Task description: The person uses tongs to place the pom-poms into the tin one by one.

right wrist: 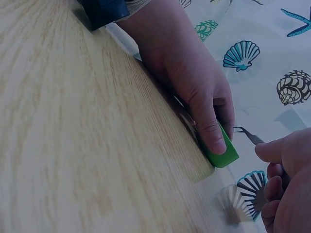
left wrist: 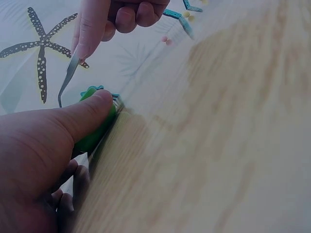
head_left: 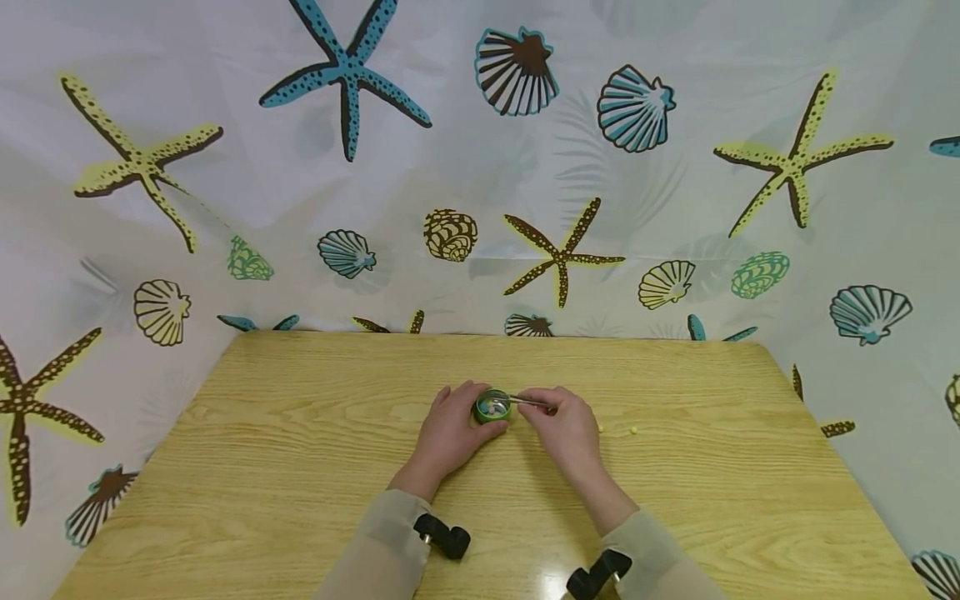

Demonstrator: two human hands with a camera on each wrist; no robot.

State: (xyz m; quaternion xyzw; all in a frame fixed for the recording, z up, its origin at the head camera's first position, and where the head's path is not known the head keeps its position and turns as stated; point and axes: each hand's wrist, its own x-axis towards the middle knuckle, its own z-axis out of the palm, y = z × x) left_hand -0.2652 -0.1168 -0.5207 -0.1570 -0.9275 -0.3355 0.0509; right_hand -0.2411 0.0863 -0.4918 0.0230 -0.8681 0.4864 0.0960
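Note:
My left hand (head_left: 452, 431) holds a small round green container (head_left: 482, 417) on the table, thumb on the near side and fingers around the far side. Its inside looks silvery, with a few small pale and pinkish pieces in it. My right hand (head_left: 564, 425) pinches metal tweezers (head_left: 528, 401) between thumb and fingers. Their tips reach over the container's opening; whether they grip anything is too small to tell. In the right wrist view the bent tweezers (right wrist: 251, 137) point toward the green container (right wrist: 227, 154). The left wrist view shows the container's green side (left wrist: 92, 138) under my left thumb.
Small yellow beads (head_left: 633, 431) lie on the wooden table (head_left: 300, 467) just right of my right hand. A pink bead (left wrist: 166, 41) shows in the left wrist view. A curtain (head_left: 420, 183) printed with starfish and shells hangs behind the table and along both sides.

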